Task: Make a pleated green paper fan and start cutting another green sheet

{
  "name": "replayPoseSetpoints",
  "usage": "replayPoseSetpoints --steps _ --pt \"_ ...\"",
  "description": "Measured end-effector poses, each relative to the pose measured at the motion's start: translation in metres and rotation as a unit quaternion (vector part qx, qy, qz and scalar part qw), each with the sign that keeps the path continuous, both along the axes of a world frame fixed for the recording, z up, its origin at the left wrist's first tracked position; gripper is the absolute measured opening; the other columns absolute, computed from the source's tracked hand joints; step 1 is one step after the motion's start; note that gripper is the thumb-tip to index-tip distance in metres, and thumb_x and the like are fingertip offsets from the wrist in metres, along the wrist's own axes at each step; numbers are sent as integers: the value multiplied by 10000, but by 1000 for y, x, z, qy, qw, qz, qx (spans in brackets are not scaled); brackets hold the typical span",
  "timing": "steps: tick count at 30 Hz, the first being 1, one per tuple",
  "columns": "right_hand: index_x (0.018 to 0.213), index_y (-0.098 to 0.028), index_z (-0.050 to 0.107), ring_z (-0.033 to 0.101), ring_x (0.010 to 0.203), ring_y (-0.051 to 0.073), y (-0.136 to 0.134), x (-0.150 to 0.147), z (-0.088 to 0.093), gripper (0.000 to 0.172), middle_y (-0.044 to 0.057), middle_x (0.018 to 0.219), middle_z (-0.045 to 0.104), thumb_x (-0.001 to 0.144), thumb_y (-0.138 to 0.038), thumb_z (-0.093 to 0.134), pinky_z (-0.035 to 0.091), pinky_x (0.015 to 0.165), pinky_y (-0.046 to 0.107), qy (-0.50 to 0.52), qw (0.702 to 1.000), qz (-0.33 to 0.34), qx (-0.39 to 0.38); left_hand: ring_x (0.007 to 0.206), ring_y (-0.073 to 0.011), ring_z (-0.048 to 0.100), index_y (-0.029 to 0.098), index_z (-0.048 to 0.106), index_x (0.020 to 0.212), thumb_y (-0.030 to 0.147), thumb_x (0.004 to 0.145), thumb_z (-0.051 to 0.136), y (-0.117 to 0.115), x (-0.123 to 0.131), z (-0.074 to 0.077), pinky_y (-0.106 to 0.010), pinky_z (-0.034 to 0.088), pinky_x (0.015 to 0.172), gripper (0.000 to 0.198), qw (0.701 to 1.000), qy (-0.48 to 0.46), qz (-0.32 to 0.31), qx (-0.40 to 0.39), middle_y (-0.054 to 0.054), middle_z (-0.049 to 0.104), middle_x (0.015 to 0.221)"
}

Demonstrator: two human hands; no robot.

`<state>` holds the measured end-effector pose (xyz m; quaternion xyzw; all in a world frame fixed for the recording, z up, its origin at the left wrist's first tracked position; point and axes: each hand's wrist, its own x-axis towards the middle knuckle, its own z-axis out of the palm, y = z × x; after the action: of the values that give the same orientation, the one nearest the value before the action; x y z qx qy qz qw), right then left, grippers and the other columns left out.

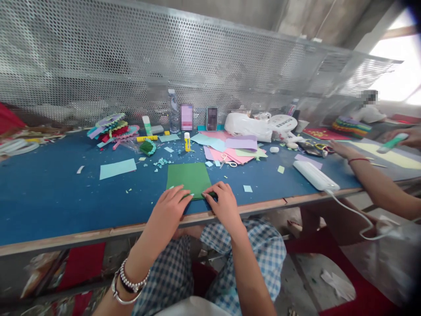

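A green sheet of paper [189,176] lies on the blue table [49,193] near its front edge. My left hand [169,207] rests on the sheet's near edge, fingers pressed down on it. My right hand [222,202] pinches the same near edge, where a narrow fold of green paper shows under the fingertips. Both hands touch the sheet and lie close together.
A light blue sheet [117,168], a glue stick [187,141], scissors [228,161], pink and purple sheets [235,149], folded paper fans [112,128] and paper scraps lie behind. A white power bank [314,175] with a cable sits right. Another person's arm [368,173] reaches in from the right.
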<state>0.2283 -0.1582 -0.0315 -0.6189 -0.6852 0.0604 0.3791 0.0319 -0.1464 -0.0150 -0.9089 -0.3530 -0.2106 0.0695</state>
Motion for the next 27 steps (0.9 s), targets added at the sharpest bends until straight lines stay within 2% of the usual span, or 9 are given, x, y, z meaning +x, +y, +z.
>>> replayPoseSetpoints --steps 3,9,20,27 --pt "845 -225 649 529 873 215 1 1 -1 111 52 876 581 840 -235 539 393 861 391 2 1000 7 4 1282 -230 422 162 515 1281 231 937 342 -9 13 -7 -425 381 1038 392 1000 8 -18 1 -86 550 1314" --pt "840 -222 654 528 880 208 1 0 0 119 48 873 581 836 -240 536 387 881 389 13 1000 3 -9 1331 -296 350 139 411 1379 402 947 319 -23 26 -24 -486 343 1050 514 998 38 46 2 -99 368 1456" --pt "874 -201 539 501 855 201 -1 -2 -1 86 49 874 577 827 -190 468 374 838 356 2 1000 -11 8 1357 -322 289 177 394 1394 383 952 302 -27 27 -28 -584 217 1085 496 997 47 63 8 -68 342 1471" --pt "900 -195 488 482 833 197 1 -3 -6 142 50 864 560 815 -125 397 369 816 339 1 999 -25 45 1349 -314 307 192 383 1400 403 957 263 -28 27 -28 -552 271 1072 505 994 70 79 2 -47 324 1478"
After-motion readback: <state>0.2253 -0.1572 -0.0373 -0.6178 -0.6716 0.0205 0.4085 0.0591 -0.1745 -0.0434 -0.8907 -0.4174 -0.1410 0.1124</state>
